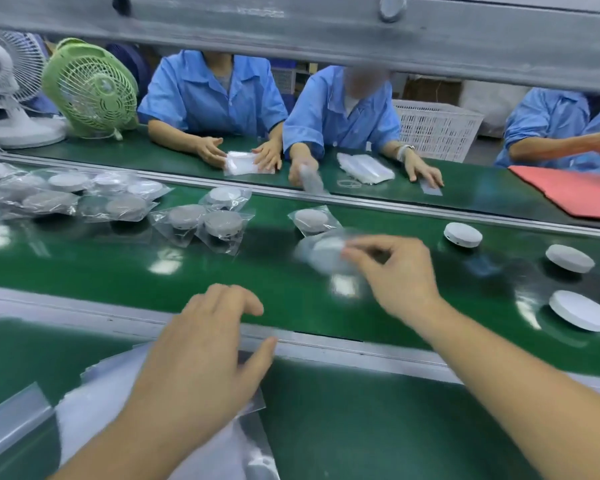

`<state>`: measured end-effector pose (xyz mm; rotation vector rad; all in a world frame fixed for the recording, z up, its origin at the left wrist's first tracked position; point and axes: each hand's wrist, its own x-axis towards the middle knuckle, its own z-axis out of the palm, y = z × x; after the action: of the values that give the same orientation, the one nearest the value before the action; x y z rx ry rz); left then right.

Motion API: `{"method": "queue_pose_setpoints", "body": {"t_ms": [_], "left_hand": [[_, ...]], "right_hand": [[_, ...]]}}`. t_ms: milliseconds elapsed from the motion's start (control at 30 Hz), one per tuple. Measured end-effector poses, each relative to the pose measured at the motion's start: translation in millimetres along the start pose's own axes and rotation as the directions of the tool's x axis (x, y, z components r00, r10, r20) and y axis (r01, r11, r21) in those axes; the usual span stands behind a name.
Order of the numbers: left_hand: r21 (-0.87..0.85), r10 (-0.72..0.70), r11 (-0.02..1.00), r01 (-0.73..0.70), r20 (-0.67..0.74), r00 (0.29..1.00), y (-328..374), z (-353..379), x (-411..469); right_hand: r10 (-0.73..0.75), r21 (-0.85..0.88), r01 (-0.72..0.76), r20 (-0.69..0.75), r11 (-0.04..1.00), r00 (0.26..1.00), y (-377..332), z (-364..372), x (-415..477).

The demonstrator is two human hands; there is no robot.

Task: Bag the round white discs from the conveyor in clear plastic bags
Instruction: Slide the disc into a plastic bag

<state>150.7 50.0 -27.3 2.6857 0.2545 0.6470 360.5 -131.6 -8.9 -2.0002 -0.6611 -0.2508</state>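
At the left of the green conveyor (118, 271) I see many bagged discs (66, 195) lying close together. Nearer to me, the left hand (201, 344) rests with loose fingers on the pile of clear bags (94, 410) on the bench (361, 427), grasping nothing. The right hand (395, 275) is over the conveyor, its fingertips (349, 252) at a blurred bagged disc (323, 254); I cannot tell if it grips it. Three bare discs (569, 258) lie further right, apart from each other.
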Motion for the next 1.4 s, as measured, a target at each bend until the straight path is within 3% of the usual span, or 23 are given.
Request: {"method": "queue_pose_setpoints", "body": {"t_ms": [33, 67, 133, 200, 233, 300, 367, 433, 467, 533, 600, 700, 767, 833, 900, 967, 1067, 1133, 1167, 1233, 1333, 1400], "left_hand": [[0.165, -0.006, 0.986, -0.018, 0.147, 0.989, -8, -7, 1], [0.227, -0.011, 0.973, -0.049, 0.259, 0.966, -15, -10, 2], [0.177, 0.015, 0.980, -0.087, 0.373, 0.928, -17, -8, 1], [0.098, 0.108, 0.983, -0.155, 0.373, 0.921, -10, 3, 1], [0.037, 0.144, 0.985, -0.166, 0.341, 0.929, -5, 9, 1], [-0.048, 0.172, 0.985, -0.165, 0.314, 0.934, 3, 20, -2], [-0.012, 0.225, 0.972, -0.234, 0.334, 0.915, 9, 25, -4], [-0.023, 0.287, 0.955, -0.295, 0.313, 0.905, 18, 18, -2], [-0.076, 0.254, 0.967, -0.243, 0.352, 0.901, 19, 18, -3], [-0.176, 0.247, 0.964, -0.200, 0.311, 0.918, 15, 24, -6], [-0.166, 0.227, 0.969, -0.185, 0.288, 0.930, 10, 30, -9], [-0.137, 0.185, 0.979, -0.151, 0.290, 0.939, 12, 26, -10], [-0.156, 0.152, 0.981, -0.114, 0.256, 0.955, 13, 25, -7], [-0.223, 0.107, 0.973, -0.063, 0.192, 0.976, 13, 25, -5], [-0.289, 0.032, 0.957, 0.008, 0.132, 0.991, 15, 22, -5], [-0.382, -0.045, 0.919, 0.094, 0.135, 0.990, 18, 19, -5], [-0.640, -0.055, 0.747, 0.179, 0.209, 0.976, 30, 11, -3], [-0.809, 0.033, 0.534, 0.246, 0.311, 0.950, 40, 2, -2], [-0.838, 0.052, 0.476, 0.266, 0.329, 0.943, 42, -2, -2], [-0.836, 0.016, 0.512, 0.196, 0.237, 0.971, 44, -4, -1], [-0.799, -0.162, 0.597, 0.073, -0.030, 0.986, 53, -7, 2], [-0.792, -0.229, 0.607, 0.064, -0.097, 0.969, 52, -11, 1]], "right_hand": [[0.030, -0.138, -0.037, -0.051, 0.990, 0.998, 15, -1, 20], [0.079, -0.289, -0.086, -0.038, 0.954, 0.996, 30, 0, 36], [0.214, -0.552, -0.109, 0.129, 0.827, 0.968, 55, 5, 54], [0.281, -0.536, -0.109, 0.251, 0.837, 0.926, 65, 6, 56], [0.264, -0.469, -0.125, 0.243, 0.874, 0.933, 67, 1, 53], [0.130, -0.536, -0.100, 0.018, 0.838, 0.991, 75, -23, 44], [0.012, -0.842, -0.178, -0.200, 0.510, 0.980, 97, -66, 28], [0.274, -0.907, -0.353, -0.288, 0.229, 0.918, 135, -121, 5], [0.440, -0.884, -0.430, -0.317, 0.184, 0.840, 158, -149, -9], [0.597, -0.819, -0.523, -0.302, 0.237, 0.743, 198, -196, -33], [0.563, -0.781, -0.495, -0.229, 0.381, 0.794, 212, -219, -47], [0.384, -0.717, -0.391, -0.184, 0.578, 0.905, 191, -207, -46], [0.187, -0.643, -0.197, -0.084, 0.740, 0.979, 146, -174, -50], [-0.061, -0.540, 0.103, 0.095, 0.835, 0.994, 92, -135, -61], [-0.304, -0.414, 0.394, 0.266, 0.821, 0.915, 44, -95, -75], [-0.419, -0.240, 0.515, 0.355, 0.823, 0.836, 10, -66, -86], [-0.427, 0.006, 0.453, 0.346, 0.892, 0.836, -19, -39, -98], [-0.354, 0.147, 0.328, 0.232, 0.933, 0.906, -33, -30, -103], [-0.289, 0.224, 0.251, 0.155, 0.942, 0.945, -37, -25, -105], [-0.189, 0.311, 0.154, 0.084, 0.938, 0.978, -45, -16, -105], [-0.139, 0.472, -0.023, 0.305, 0.881, 0.942, -57, 2, -102], [-0.125, 0.489, -0.056, 0.330, 0.871, 0.936, -62, 12, -95]]}}
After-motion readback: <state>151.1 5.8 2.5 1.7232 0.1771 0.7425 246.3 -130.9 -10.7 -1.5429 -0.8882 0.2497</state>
